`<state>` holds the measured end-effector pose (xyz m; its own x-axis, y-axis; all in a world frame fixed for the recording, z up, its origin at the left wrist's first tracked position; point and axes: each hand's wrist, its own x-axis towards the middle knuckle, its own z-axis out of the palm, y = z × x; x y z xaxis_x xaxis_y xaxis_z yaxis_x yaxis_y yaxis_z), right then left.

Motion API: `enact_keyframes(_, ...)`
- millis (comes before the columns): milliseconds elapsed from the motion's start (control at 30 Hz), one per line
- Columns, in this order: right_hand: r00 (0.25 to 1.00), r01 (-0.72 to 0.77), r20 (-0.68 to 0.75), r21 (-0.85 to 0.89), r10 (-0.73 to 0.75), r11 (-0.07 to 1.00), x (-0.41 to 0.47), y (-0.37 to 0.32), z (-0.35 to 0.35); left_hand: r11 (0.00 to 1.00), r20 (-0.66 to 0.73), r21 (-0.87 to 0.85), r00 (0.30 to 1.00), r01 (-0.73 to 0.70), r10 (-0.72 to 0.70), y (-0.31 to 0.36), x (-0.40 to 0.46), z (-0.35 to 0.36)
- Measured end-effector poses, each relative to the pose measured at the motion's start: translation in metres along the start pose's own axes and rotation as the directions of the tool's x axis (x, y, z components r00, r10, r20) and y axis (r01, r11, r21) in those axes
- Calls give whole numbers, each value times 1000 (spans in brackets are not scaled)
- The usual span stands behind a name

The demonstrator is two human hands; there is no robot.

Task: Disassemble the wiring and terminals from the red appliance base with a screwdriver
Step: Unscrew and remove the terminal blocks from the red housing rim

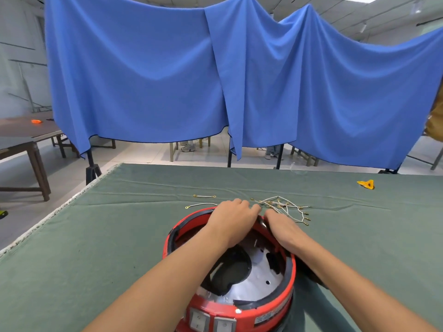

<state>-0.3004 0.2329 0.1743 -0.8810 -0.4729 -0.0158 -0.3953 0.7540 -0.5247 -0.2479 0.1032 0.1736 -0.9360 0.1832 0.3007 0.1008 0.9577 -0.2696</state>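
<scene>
The red appliance base [275, 300] lies upside down on the green cloth, its silver inner plate and black parts showing and two switches facing me. My left hand [233, 218] reaches across it, and its fingers curl over the far rim. My right hand [285, 227] meets it from the right, with its fingers also curled over that rim and its fingertips hidden. A loose bundle of white wires with brass terminals [286, 207] lies just beyond my hands. Two single wires [201, 205] lie to the left of the bundle. No screwdriver is in view.
A small yellow object [366, 184] lies at the far right of the green-covered table [96, 259]. Blue cloths [143, 80] hang behind the table. A wooden table [28, 140] stands off to the left, and the green table's left edge runs diagonally.
</scene>
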Motion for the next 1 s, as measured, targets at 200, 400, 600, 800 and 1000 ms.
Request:
enact_keyframes(200,1000,1,-10,-102,-2,995,7,5,7,956,16,244,987,-161,162,3,-4,-1)
enact_keyframes(400,1000,7,26,70,-9,998,6,7,8,955,-40,254,985,-153,169,4,0,10)
enact_keyframes(600,1000,23,-8,60,-23,998,4,6,8,966,-58,197,981,-169,183,5,3,7)
enact_keyframes(800,1000,10,-13,95,-8,995,3,7,8,988,-137,123,984,-93,110,4,0,-9)
enact_keyframes(1000,1000,27,-6,68,-26,997,1,5,5,988,-187,-150,980,42,-70,-16,-11,2)
